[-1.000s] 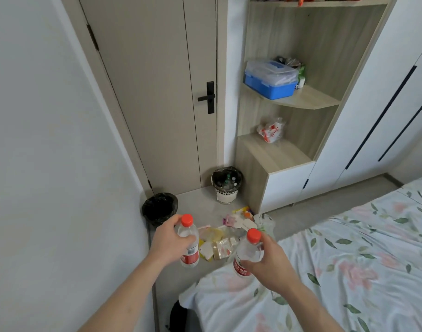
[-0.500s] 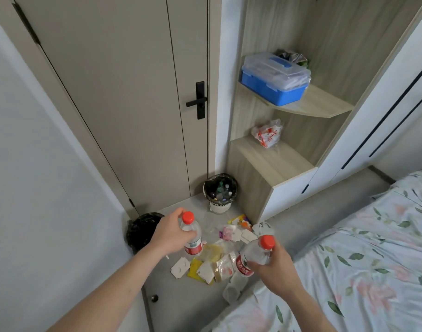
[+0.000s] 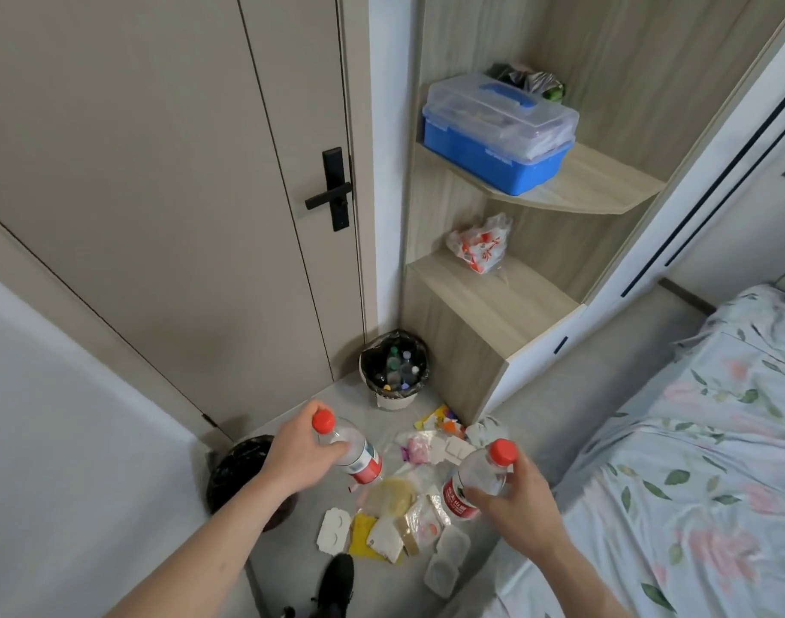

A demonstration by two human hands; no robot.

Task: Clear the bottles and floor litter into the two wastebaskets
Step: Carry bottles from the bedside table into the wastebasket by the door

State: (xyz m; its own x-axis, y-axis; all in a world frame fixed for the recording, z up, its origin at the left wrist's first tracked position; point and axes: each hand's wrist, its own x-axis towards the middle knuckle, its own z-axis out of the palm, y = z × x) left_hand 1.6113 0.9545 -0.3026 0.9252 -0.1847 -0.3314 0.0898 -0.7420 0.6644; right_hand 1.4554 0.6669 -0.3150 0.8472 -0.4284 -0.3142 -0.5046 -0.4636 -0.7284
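My left hand grips a clear bottle with a red cap and red label, held above the floor. My right hand grips a second, similar bottle, tilted, over the litter. Wrappers, packets and plastic trays lie scattered on the grey floor between my hands. A woven wastebasket with a black liner stands by the door and holds several bottles. A black-lined wastebasket sits at the wall corner, partly hidden by my left forearm.
A closed door with a black handle is ahead. Wooden shelves on the right carry a blue box and a plastic bag. A bed with floral sheets fills the right. My black shoe is at the bottom.
I have stepped closer to the litter and the view tilts further down. Both hands still hold their bottles, and the litter pile now lies directly below them.
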